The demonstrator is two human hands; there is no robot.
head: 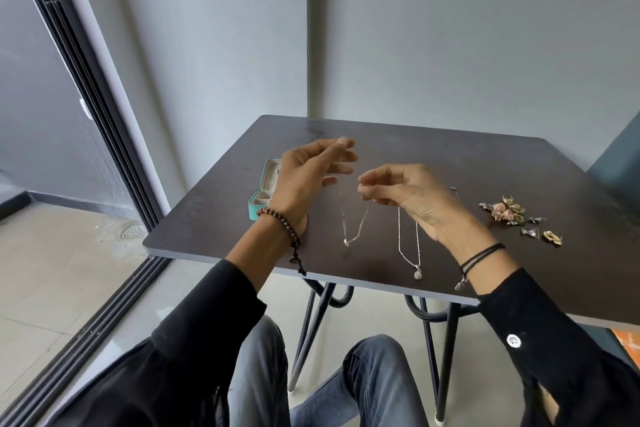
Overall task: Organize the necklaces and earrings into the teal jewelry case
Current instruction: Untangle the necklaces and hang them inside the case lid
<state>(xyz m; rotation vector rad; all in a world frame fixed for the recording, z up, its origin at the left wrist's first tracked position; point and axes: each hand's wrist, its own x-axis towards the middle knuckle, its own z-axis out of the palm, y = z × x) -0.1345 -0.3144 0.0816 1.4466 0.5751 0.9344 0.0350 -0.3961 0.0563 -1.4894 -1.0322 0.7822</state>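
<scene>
Dark table (450,166), cut off at the right frame edge. Above it, left hand (311,180) raised, thumb and forefinger pinching one end of a thin necklace (346,242). Right hand (408,198) pinching the other end, other fingers loosely curled. Chain faint and blurred, sagging between; contact with the tabletop unclear. Teal jewelry case (258,210) open at left, largely hidden behind the left hand. Second necklace (408,250) flat on the table, top hidden by the right hand. Earrings (509,211) heaped at right, too small to make out.
</scene>
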